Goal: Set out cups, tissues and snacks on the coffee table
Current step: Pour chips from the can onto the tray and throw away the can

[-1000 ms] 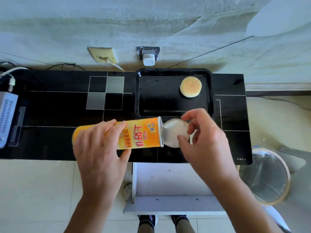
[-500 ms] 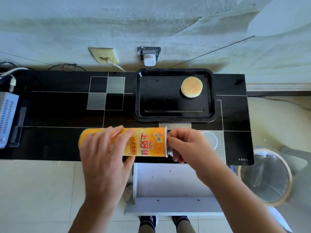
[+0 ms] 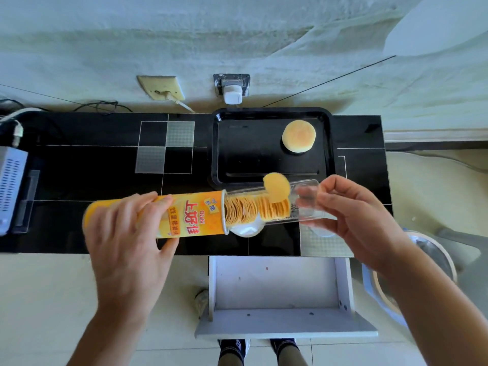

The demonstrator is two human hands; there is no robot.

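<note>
Your left hand (image 3: 126, 233) wraps the yellow can (image 3: 163, 215) around its closed end, fingers curled over the top, holding it level above the front of the black surface (image 3: 79, 159), mouth pointing right. Your right hand (image 3: 356, 220) pinches the far end of a clear tray (image 3: 303, 202) between thumb and fingertips; the tray sticks partway out of the can's mouth. A row of chips (image 3: 253, 210) stands on edge in the tray, and one chip (image 3: 276, 187) sits tilted up above the row near its right end. Motion blur softens the tray's end, so how tight that grip is, you cannot tell exactly.

A white lid (image 3: 247, 228) shows just below the can's mouth; whether it touches the can is unclear. Behind the can, a black platter (image 3: 224, 154) lies on the surface with a round bun (image 3: 299, 140) in its far right corner. A white drawer (image 3: 277, 286) stands open under the front edge.
</note>
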